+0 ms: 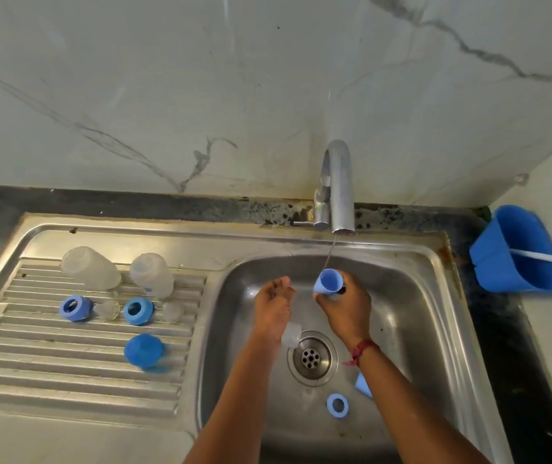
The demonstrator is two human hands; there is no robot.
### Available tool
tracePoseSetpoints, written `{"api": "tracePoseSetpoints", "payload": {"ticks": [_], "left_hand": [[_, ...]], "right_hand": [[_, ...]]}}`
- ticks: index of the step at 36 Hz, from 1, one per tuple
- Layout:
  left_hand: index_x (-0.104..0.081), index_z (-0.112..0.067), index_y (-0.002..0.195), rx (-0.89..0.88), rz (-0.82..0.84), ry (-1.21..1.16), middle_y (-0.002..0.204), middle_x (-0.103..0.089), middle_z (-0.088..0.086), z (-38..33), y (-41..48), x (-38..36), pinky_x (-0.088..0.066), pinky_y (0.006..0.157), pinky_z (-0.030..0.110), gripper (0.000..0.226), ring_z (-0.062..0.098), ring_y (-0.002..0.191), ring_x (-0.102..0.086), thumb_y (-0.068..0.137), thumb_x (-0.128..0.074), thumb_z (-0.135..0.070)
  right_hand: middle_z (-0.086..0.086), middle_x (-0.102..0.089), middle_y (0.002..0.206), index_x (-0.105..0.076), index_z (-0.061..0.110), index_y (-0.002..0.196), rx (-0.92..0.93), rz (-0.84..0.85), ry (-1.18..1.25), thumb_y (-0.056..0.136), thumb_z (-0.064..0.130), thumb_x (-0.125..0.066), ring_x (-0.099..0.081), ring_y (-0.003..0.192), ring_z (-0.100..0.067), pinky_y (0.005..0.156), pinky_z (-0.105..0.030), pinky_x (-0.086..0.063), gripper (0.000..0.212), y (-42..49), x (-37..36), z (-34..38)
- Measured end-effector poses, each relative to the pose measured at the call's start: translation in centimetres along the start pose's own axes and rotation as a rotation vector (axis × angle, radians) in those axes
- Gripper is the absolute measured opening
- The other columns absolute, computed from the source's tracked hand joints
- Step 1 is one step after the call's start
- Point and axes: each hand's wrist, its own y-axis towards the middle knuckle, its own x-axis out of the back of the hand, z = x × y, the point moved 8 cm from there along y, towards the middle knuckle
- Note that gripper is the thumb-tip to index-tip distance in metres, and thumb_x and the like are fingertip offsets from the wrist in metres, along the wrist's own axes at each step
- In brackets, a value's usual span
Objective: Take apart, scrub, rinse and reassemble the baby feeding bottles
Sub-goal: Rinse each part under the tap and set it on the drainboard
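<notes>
My right hand [348, 306] grips a blue bottle cap [328, 280], its opening turned up under a thin stream of water from the tap [338, 189]. Just to the left, my left hand [273, 303] hovers over the sink basin [401, 316] with relaxed fingers and holds nothing. A clear bottle part [291, 334] lies in the basin under my left wrist, beside the drain [311, 358]. A blue screw ring [337, 405] and another blue piece [363, 385], partly hidden by my right forearm, lie on the basin floor.
On the ribbed drainboard [50, 373] stand two clear bottles [90, 267] [152, 274] upside down, two blue rings [75, 308] [138, 310], two clear teats [107, 309] [172, 311] and a blue cap [144, 351]. A blue tub [515, 249] with a white handle sits at right.
</notes>
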Motion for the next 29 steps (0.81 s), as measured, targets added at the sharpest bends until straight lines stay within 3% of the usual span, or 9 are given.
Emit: {"api": "tracePoseSetpoints", "payload": {"ticks": [4,7,10,12,20,22,24,26,29], "left_hand": [[-0.064,-0.013,0.115,0.027,-0.002,-0.018,0.106,-0.068,0.007,0.4,0.3,-0.4,-0.049,0.077,0.030,0.020,0.014,0.091,-0.062,0.095,-0.064,-0.016],[-0.064,-0.013,0.112,0.033,-0.006,-0.029,0.098,-0.066,0.004,0.6,0.4,-0.4,-0.047,0.072,0.029,0.017,0.014,0.087,-0.060,0.095,-0.064,-0.016],[-0.064,-0.018,0.106,0.051,-0.013,-0.041,0.096,-0.067,0.002,0.9,0.4,-0.3,-0.048,0.076,0.032,0.012,0.015,0.087,-0.061,0.095,-0.063,-0.015],[-0.064,-0.018,0.107,0.056,-0.008,-0.044,0.095,-0.067,0.001,1.0,0.3,-0.2,-0.047,0.077,0.033,0.013,0.015,0.087,-0.061,0.094,-0.062,-0.014],[-0.063,-0.018,0.112,0.058,0.006,-0.046,0.096,-0.067,0.001,1.1,0.1,0.2,-0.047,0.084,0.036,0.020,0.016,0.089,-0.061,0.094,-0.060,-0.012],[-0.064,-0.017,0.113,0.053,0.012,-0.041,0.095,-0.067,0.002,1.0,-0.1,0.2,-0.047,0.083,0.036,0.020,0.016,0.090,-0.061,0.094,-0.060,-0.012],[-0.064,-0.017,0.113,0.049,0.015,-0.040,0.097,-0.068,0.002,0.8,-0.2,0.2,-0.047,0.080,0.034,0.021,0.016,0.091,-0.061,0.093,-0.060,-0.013],[-0.064,-0.018,0.113,0.049,0.016,-0.038,0.098,-0.068,0.002,0.6,-0.2,0.2,-0.046,0.078,0.032,0.020,0.015,0.091,-0.062,0.093,-0.060,-0.014],[-0.064,-0.019,0.113,0.045,0.021,-0.032,0.100,-0.069,0.002,0.4,-0.4,0.4,-0.046,0.078,0.033,0.021,0.015,0.092,-0.062,0.093,-0.060,-0.014]], "right_hand": [[0.017,-0.066,0.098,-0.066,0.027,0.107,0.047,0.123,-0.034,0.072,0.009,-0.083,-0.062,0.091,0.001,0.075,-0.005,-0.042,0.043,-0.1,-0.8,0.3],[0.015,-0.065,0.101,-0.066,0.023,0.113,0.028,0.021,-0.009,0.075,0.008,-0.082,-0.060,0.092,0.001,0.078,-0.009,-0.043,0.043,0.0,0.2,0.1],[0.012,-0.068,0.102,-0.067,0.024,0.108,0.071,0.123,-0.019,0.070,0.008,-0.083,-0.063,0.093,-0.001,0.079,-0.010,-0.045,0.044,0.0,-0.8,0.5],[0.012,-0.067,0.100,-0.065,0.026,0.108,0.038,0.063,0.016,0.071,0.009,-0.083,-0.062,0.091,0.000,0.075,-0.007,-0.044,0.044,0.0,-0.3,0.5],[-0.004,-0.057,0.109,-0.064,0.014,0.110,-0.009,0.059,-0.048,0.074,0.007,-0.079,-0.060,0.095,-0.018,0.078,-0.019,-0.045,0.040,0.3,0.0,-0.4],[-0.001,-0.057,0.110,-0.064,0.015,0.115,0.014,0.151,-0.035,0.075,0.002,-0.078,-0.060,0.096,-0.015,0.079,-0.012,-0.044,0.044,0.1,-0.7,-0.3],[0.000,-0.061,0.109,-0.063,0.018,0.112,-0.031,0.127,0.021,0.078,0.005,-0.079,-0.059,0.093,-0.010,0.073,-0.005,-0.042,0.039,0.0,-0.2,-0.4],[0.001,-0.065,0.110,-0.063,0.018,0.115,-0.081,0.097,0.073,0.079,0.007,-0.079,-0.060,0.094,-0.009,0.071,-0.003,-0.041,0.041,0.0,0.4,-0.8],[0.008,-0.065,0.113,-0.060,0.023,0.122,-0.103,0.188,0.164,0.079,0.004,-0.079,-0.061,0.098,-0.005,0.075,-0.008,-0.048,0.051,-0.6,0.0,-0.6]]}}
